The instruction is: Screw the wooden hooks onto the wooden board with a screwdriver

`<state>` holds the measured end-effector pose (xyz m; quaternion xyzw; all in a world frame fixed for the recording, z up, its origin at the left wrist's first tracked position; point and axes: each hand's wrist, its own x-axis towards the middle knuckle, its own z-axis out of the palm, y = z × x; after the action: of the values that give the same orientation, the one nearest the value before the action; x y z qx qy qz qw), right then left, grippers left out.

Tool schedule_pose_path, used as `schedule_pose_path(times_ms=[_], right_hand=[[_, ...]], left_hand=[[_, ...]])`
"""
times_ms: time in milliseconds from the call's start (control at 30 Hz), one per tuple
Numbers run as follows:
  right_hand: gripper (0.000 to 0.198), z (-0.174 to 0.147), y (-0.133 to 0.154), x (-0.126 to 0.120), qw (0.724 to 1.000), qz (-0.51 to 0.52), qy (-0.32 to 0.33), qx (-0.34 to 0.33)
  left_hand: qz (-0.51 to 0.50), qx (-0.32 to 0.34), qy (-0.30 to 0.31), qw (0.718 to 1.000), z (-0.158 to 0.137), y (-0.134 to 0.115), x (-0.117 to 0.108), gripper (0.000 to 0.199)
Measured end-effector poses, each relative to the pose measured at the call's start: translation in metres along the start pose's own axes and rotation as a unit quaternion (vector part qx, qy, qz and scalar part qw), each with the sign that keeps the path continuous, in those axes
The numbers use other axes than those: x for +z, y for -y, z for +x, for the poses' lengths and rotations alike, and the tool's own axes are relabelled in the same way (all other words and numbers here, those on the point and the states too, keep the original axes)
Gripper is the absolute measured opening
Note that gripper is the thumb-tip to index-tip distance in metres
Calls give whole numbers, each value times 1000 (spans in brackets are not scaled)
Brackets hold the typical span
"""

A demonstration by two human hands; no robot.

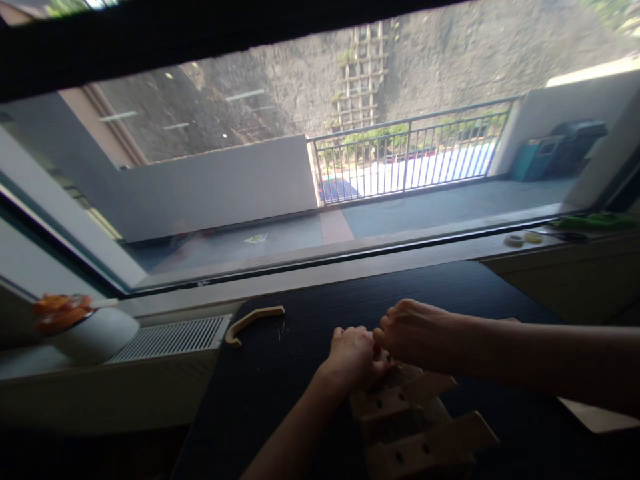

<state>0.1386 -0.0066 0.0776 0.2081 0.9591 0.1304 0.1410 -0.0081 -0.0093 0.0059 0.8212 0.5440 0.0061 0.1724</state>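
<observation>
A pale wooden assembly (393,403) lies on the dark table (310,300), made of slats with dark round holes and angled pieces that stick out to the right. At its far end my left hand (354,353) is closed with curled fingers, against or around the wood; what its fingers grip is hidden. Right beside it, my right hand (409,325) is closed in a fist-like pinch, knuckles up, touching or nearly touching the left. Anything inside that pinch is too small or covered to make out.
A bent wooden strip (256,316) and thin little sticks (282,329) lie at the table's far left. A flat pale board (595,413) lies at right, under my forearm. On the sill are tape rolls (515,240); a white pot (97,333) stands left, below the window.
</observation>
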Motion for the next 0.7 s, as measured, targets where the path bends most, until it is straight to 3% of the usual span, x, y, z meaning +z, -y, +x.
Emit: schedule_pose_path(times_ms=[100, 233, 333, 533, 700], right_hand=[[4, 2, -7, -4, 996, 52, 60, 42], [20, 2, -11, -10, 971, 131, 98, 172], [23, 4, -9, -12, 963, 139, 95, 208], [18, 7, -3, -19, 981, 71, 79, 159], [11, 0, -5, -22, 998, 29, 43, 20]], left_hand=[[-5, 7, -5, 1000, 1, 0, 1, 24], [-9, 10, -7, 1000, 0, 0, 1, 22], [-14, 3, -1, 1000, -1, 0, 0, 20], [-15, 1, -7, 1000, -2, 0, 0, 20], [-1, -4, 5, 1000, 1, 1, 1, 24]])
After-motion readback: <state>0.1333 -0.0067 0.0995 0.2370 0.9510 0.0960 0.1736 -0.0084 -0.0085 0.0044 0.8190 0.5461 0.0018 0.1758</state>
